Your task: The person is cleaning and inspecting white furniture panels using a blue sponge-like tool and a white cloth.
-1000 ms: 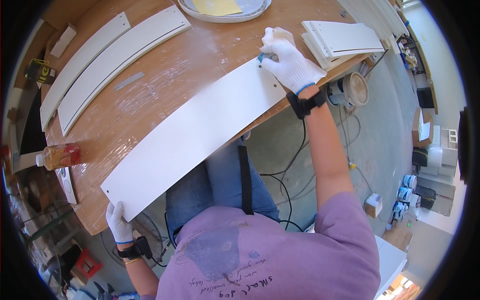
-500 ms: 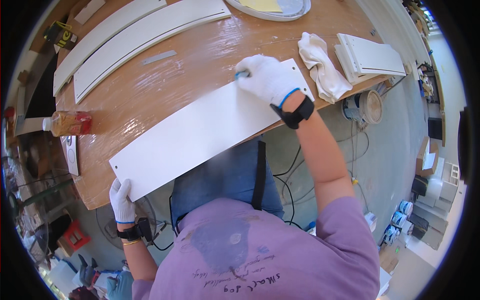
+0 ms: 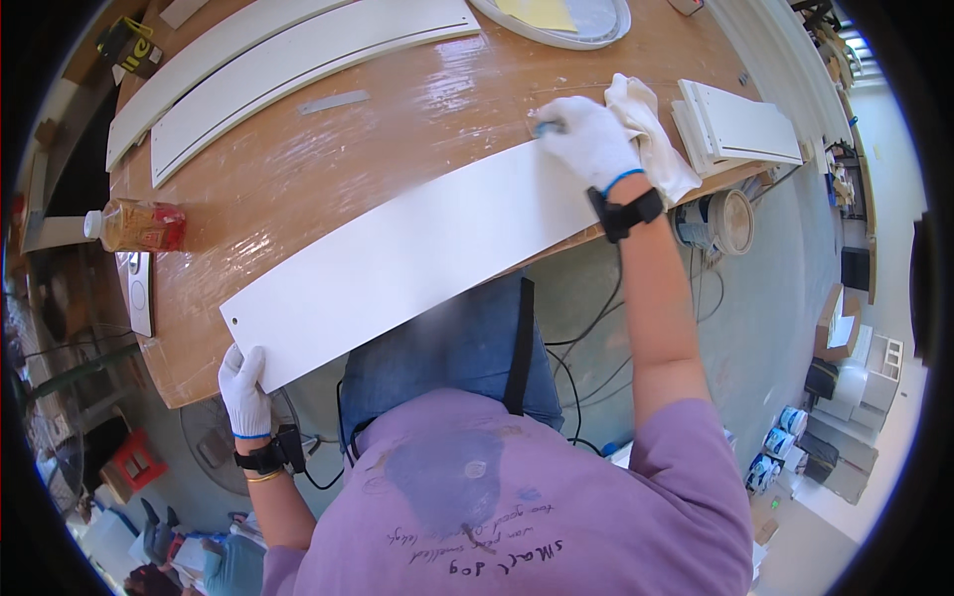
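A long white board (image 3: 397, 260) lies slantwise along the near edge of the table, with a small hole at its left end. My left hand (image 3: 244, 395), in a white knitted glove, is closed on the board's near left corner, thumb on top. My right hand (image 3: 594, 144), gloved too, is over the board's far right end and hides part of it. Its fingers are closed around a small teal thing (image 3: 545, 129), mostly covered, whose kind I cannot make out. Just beyond that hand a crumpled white cloth (image 3: 658, 149) lies on the table.
Two long white boards (image 3: 308, 74) lie at the far left, near a metal strip (image 3: 334, 102). A bottle (image 3: 139, 226) stands at the left edge. White panels (image 3: 740, 124) are stacked at the right, above a bucket (image 3: 730, 223). A round white tray (image 3: 586, 38) sits far back. Cables (image 3: 586, 343) trail on the floor.
My right hand has moved right along the board to its end, with the small teal thing in its fingers. My left hand stays at the corner. The whole view has shifted slightly.
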Demonstrator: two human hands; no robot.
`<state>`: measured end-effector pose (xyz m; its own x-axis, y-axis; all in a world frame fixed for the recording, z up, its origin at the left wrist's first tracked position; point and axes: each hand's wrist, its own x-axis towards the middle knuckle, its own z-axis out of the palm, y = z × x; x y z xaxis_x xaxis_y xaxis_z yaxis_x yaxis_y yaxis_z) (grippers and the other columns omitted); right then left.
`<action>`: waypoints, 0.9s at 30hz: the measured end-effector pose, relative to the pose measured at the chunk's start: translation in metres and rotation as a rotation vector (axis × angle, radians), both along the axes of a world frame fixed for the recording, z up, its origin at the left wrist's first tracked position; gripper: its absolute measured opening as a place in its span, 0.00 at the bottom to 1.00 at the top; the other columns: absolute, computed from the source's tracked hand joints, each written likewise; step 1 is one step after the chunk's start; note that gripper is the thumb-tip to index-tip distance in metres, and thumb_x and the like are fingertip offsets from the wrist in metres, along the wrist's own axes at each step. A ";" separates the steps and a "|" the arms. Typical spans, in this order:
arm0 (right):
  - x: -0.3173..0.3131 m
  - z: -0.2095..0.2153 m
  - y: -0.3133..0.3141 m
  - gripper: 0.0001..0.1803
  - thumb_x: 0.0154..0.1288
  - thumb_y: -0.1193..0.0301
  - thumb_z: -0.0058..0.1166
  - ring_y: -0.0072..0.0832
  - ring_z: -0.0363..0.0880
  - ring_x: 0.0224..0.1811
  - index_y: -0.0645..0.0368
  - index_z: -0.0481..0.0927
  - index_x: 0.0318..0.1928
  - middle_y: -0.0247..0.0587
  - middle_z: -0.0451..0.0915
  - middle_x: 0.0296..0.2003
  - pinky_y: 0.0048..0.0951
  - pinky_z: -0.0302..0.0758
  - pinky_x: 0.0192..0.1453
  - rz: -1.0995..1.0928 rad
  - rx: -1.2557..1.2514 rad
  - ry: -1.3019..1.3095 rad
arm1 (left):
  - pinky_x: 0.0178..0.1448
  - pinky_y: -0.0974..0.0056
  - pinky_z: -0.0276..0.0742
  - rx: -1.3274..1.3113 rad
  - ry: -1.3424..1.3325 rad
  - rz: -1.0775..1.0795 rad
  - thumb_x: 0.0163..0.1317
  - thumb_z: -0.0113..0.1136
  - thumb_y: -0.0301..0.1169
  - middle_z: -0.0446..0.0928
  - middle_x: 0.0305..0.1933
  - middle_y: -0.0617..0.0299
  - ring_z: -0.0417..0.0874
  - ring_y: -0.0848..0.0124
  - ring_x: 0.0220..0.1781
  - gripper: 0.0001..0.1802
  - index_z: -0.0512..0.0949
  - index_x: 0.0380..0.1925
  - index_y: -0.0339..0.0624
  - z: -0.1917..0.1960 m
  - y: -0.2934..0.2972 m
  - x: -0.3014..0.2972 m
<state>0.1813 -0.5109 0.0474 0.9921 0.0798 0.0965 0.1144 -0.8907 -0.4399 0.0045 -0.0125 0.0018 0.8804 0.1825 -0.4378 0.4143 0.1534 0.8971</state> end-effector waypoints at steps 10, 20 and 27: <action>-0.002 0.004 -0.002 0.14 0.56 0.71 0.55 0.39 0.83 0.43 0.58 0.84 0.43 0.47 0.84 0.38 0.32 0.77 0.52 0.111 0.071 0.077 | 0.52 0.68 0.75 0.037 0.005 -0.007 0.63 0.56 0.27 0.81 0.48 0.57 0.81 0.72 0.46 0.19 0.74 0.52 0.26 0.001 -0.002 -0.001; 0.001 0.017 0.029 0.13 0.55 0.68 0.56 0.42 0.83 0.42 0.58 0.85 0.40 0.48 0.84 0.36 0.35 0.78 0.50 0.163 0.036 0.147 | 0.51 0.70 0.74 0.099 0.017 0.022 0.63 0.57 0.27 0.81 0.46 0.58 0.80 0.74 0.44 0.18 0.75 0.51 0.26 0.008 -0.010 0.002; -0.005 0.002 0.141 0.12 0.55 0.67 0.54 0.46 0.81 0.42 0.59 0.85 0.37 0.50 0.83 0.36 0.40 0.77 0.50 0.430 0.162 0.123 | 0.48 0.72 0.75 0.059 0.031 0.035 0.62 0.57 0.25 0.81 0.44 0.58 0.81 0.75 0.42 0.16 0.75 0.48 0.26 0.013 -0.015 0.003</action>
